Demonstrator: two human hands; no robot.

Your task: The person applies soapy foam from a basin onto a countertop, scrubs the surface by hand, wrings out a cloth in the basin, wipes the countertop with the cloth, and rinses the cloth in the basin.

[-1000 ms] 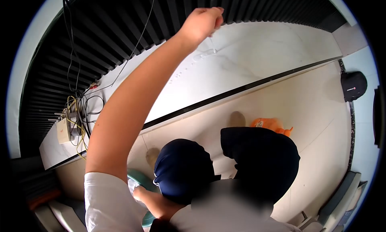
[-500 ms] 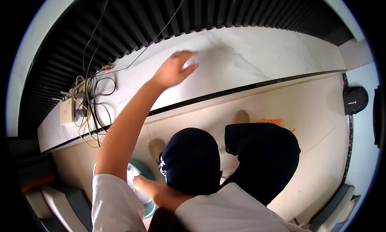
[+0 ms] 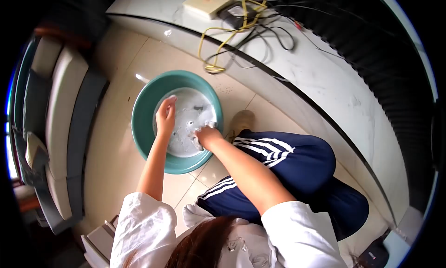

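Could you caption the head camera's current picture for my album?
Left hand and right hand at a green basin of cloudy water on a tiled floor.

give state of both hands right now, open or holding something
Left hand: partly curled over the sudsy water; cannot tell if holding anything.
Right hand: fingers down at the water, grip cannot be told.

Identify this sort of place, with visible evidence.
Probably a room in a home: a marble-patterned ledge holds a router-like box, and a teal basin of sudsy water stands on the tiled floor.
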